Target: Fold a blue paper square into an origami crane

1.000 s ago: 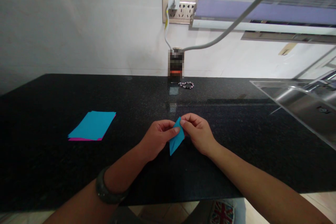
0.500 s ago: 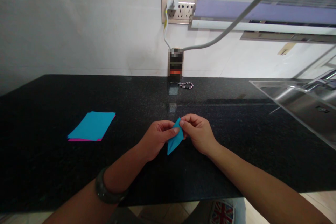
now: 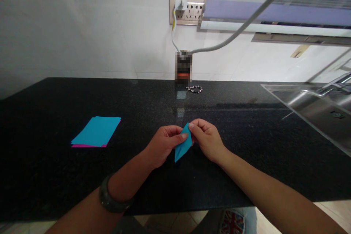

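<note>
Between my two hands is a folded piece of blue paper [image 3: 183, 148], a narrow slanted shape with a point at its lower left. My left hand [image 3: 164, 144] pinches it from the left, thumb flat across its front and the other fingers behind. On the upper right edge, near the top corner, my right hand [image 3: 208, 139] grips the paper between thumb and fingers. Some fingertips are hidden behind the paper. Off to the left, a stack of blue paper sheets [image 3: 95, 131] lies on the black countertop [image 3: 60, 179], with a magenta sheet showing beneath.
A steel sink [image 3: 323, 117] with a faucet is set into the counter at right. By the back wall stands a pixelated dark object [image 3: 183, 67] with cables, beside a beaded loop [image 3: 195, 89]. A wall socket [image 3: 189, 11] holds a white plug. The counter's front edge is close to me.
Almost nothing differs. My right thumb has shifted very slightly at the paper's upper edge, and both hands keep their hold.
</note>
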Tool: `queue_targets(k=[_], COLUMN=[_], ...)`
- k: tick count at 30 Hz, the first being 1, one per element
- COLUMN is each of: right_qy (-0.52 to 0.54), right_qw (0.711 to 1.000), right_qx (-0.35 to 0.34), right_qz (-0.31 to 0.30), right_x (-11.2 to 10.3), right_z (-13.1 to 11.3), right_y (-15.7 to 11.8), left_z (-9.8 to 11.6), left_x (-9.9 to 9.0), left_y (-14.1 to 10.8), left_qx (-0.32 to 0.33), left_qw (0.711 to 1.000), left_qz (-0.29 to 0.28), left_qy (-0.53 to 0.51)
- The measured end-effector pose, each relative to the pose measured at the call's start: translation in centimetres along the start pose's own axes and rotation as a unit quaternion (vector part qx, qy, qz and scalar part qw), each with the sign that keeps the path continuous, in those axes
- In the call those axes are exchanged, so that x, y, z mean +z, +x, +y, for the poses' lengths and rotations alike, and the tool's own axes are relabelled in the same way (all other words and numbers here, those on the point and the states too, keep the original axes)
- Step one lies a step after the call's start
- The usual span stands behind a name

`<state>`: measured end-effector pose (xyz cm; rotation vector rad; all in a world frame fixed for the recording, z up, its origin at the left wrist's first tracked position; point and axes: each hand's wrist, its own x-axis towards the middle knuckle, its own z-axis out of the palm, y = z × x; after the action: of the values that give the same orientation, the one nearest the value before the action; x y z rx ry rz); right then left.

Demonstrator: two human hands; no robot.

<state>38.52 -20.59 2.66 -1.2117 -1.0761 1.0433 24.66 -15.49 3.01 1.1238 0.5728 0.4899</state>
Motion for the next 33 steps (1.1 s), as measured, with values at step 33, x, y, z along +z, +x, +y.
queue_targets(k=[33], right_qy=[-0.214], right_qw=[0.971], right_qx=[-0.087], right_qz=[0.054], right_x=[-1.1], right_z=[0.9], right_y=[0.7], left_z=[0.1], left_x=[-0.1], left_y=[0.0], left_qx=[0.252], left_qw=[0.693], left_qz=[0.141], left_qy=[0.660])
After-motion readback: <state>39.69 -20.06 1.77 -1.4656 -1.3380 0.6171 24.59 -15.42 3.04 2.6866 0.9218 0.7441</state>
